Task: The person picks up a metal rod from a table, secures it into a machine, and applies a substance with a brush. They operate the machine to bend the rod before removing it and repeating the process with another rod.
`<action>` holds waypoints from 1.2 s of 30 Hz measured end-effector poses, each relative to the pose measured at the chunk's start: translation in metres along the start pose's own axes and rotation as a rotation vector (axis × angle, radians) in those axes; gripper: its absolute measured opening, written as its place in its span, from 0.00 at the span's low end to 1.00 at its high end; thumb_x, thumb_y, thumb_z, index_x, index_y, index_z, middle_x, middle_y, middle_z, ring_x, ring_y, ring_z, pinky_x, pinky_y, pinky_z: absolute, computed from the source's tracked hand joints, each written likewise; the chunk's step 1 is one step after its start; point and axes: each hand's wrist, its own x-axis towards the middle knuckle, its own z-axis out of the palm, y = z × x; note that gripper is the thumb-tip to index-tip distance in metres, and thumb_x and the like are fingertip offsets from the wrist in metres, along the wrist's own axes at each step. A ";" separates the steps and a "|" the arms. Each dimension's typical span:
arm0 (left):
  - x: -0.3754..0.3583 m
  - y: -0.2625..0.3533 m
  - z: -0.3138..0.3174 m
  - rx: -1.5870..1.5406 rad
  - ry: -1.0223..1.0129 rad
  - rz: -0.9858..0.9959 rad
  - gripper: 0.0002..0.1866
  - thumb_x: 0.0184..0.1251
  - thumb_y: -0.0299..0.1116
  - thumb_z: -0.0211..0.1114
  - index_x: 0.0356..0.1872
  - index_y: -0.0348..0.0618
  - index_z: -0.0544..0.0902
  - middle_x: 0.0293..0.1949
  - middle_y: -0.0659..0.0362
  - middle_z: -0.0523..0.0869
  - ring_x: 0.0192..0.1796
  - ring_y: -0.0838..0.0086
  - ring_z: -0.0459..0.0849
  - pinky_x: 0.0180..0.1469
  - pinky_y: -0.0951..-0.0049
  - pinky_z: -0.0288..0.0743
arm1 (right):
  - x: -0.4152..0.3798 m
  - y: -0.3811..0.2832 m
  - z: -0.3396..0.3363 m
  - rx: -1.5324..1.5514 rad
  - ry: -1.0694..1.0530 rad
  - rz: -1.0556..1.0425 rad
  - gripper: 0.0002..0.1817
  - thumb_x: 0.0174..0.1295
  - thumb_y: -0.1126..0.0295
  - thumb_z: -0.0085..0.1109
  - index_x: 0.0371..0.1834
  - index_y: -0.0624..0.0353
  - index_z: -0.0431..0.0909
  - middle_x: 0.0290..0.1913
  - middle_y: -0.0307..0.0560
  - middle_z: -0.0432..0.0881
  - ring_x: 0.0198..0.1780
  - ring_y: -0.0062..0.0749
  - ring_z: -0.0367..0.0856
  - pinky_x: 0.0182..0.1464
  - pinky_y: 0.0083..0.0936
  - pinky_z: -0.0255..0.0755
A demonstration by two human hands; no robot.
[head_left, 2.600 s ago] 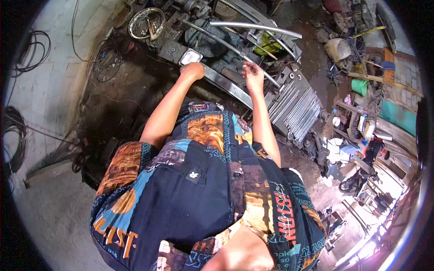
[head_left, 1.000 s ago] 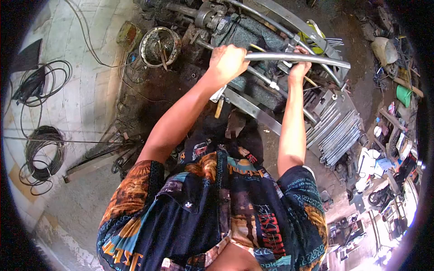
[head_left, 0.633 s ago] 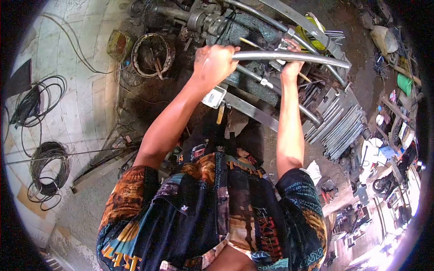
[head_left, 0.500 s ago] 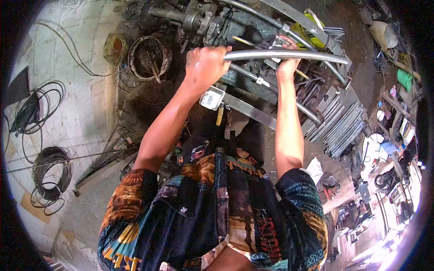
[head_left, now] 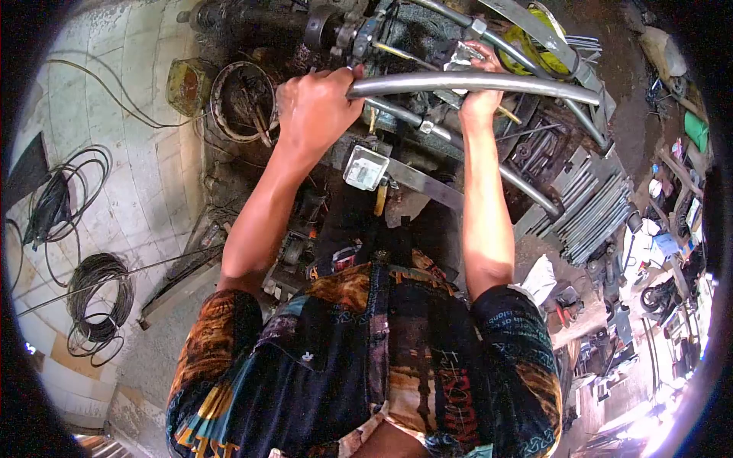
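Observation:
A curved, shiny metal tube (head_left: 473,81) runs from left to right across the upper middle of the view. My left hand (head_left: 317,99) is closed around its left end, back of the hand up. My right hand (head_left: 481,84) reaches up beside the tube's middle, with the tube passing over it; its fingers are curled on a crumpled whitish piece (head_left: 461,59) just beyond the tube. Below lies a machine frame with metal rods (head_left: 397,112) and a flat bar (head_left: 424,183). A small square metal plate (head_left: 366,168) sits at the bar's left end.
A rusty round rim (head_left: 221,95) and a yellowish container (head_left: 187,88) stand at the upper left. Coiled cable (head_left: 99,294) lies on the pale floor. Stacked metal rods (head_left: 599,210) are to the right, near a yellow-green round object (head_left: 561,27) above. Scattered tools fill the far right.
My left hand and the tube's left end have shifted left. The camera view has also moved slightly, so the floor items and the frame appear displaced.

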 end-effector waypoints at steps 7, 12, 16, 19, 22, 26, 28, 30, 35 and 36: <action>0.002 -0.003 0.001 0.046 -0.005 -0.038 0.19 0.61 0.42 0.67 0.15 0.43 0.77 0.16 0.52 0.80 0.18 0.54 0.79 0.21 0.59 0.72 | 0.002 -0.034 0.008 0.111 0.035 0.364 0.17 0.61 0.64 0.47 0.43 0.64 0.80 0.50 0.46 0.82 0.43 0.24 0.73 0.48 0.20 0.64; 0.005 -0.006 0.003 0.045 0.014 -0.013 0.20 0.60 0.42 0.69 0.14 0.43 0.76 0.15 0.53 0.79 0.17 0.55 0.79 0.21 0.60 0.71 | -0.001 -0.009 0.006 0.122 0.054 0.220 0.11 0.66 0.67 0.48 0.26 0.61 0.70 0.47 0.56 0.82 0.48 0.39 0.80 0.50 0.31 0.71; 0.005 -0.008 0.004 0.030 0.032 -0.028 0.20 0.60 0.43 0.69 0.14 0.43 0.76 0.15 0.53 0.79 0.17 0.55 0.78 0.20 0.60 0.70 | -0.003 -0.004 0.002 0.126 0.027 0.227 0.12 0.66 0.67 0.48 0.26 0.61 0.70 0.47 0.56 0.82 0.50 0.40 0.79 0.52 0.32 0.70; 0.007 -0.009 0.002 0.035 0.042 -0.003 0.20 0.60 0.43 0.69 0.14 0.42 0.76 0.15 0.52 0.78 0.17 0.55 0.78 0.20 0.60 0.69 | -0.002 -0.008 0.004 0.098 0.041 0.195 0.13 0.66 0.66 0.48 0.25 0.62 0.72 0.47 0.56 0.82 0.47 0.37 0.79 0.49 0.30 0.70; 0.009 -0.002 0.002 0.036 0.054 0.009 0.21 0.60 0.43 0.69 0.14 0.42 0.76 0.15 0.52 0.78 0.17 0.54 0.77 0.20 0.60 0.68 | -0.001 -0.005 0.000 0.071 0.064 0.231 0.15 0.65 0.65 0.47 0.24 0.63 0.72 0.46 0.54 0.83 0.41 0.33 0.78 0.44 0.28 0.71; 0.002 -0.001 0.000 0.087 0.013 0.019 0.18 0.62 0.42 0.66 0.16 0.43 0.79 0.16 0.54 0.81 0.18 0.57 0.80 0.21 0.62 0.72 | -0.002 -0.008 0.000 0.058 0.008 0.154 0.14 0.66 0.62 0.44 0.32 0.62 0.74 0.51 0.50 0.81 0.46 0.29 0.77 0.48 0.23 0.70; 0.001 -0.003 0.002 0.083 0.042 0.026 0.18 0.62 0.42 0.66 0.16 0.43 0.79 0.16 0.54 0.81 0.18 0.56 0.80 0.22 0.62 0.72 | 0.002 -0.004 0.001 0.103 0.013 0.203 0.14 0.65 0.62 0.47 0.31 0.62 0.74 0.51 0.51 0.81 0.48 0.29 0.76 0.52 0.25 0.68; 0.003 -0.005 0.003 0.111 0.047 -0.019 0.19 0.62 0.43 0.66 0.17 0.43 0.79 0.16 0.53 0.80 0.19 0.55 0.80 0.23 0.61 0.72 | 0.004 0.006 0.003 0.148 0.030 0.161 0.14 0.64 0.62 0.48 0.32 0.62 0.76 0.51 0.50 0.81 0.46 0.28 0.76 0.51 0.24 0.68; 0.007 -0.010 0.010 0.117 0.044 -0.063 0.19 0.61 0.43 0.67 0.16 0.42 0.79 0.17 0.53 0.81 0.19 0.54 0.80 0.24 0.60 0.72 | 0.001 0.003 0.005 0.297 0.030 0.322 0.17 0.63 0.59 0.52 0.39 0.64 0.78 0.50 0.47 0.80 0.44 0.23 0.75 0.49 0.21 0.68; 0.008 -0.012 0.012 0.105 0.088 -0.007 0.17 0.60 0.41 0.69 0.17 0.42 0.81 0.16 0.51 0.79 0.17 0.56 0.78 0.22 0.62 0.70 | 0.002 0.007 0.005 0.306 0.054 0.300 0.17 0.62 0.59 0.53 0.39 0.65 0.78 0.50 0.46 0.80 0.44 0.23 0.75 0.48 0.21 0.68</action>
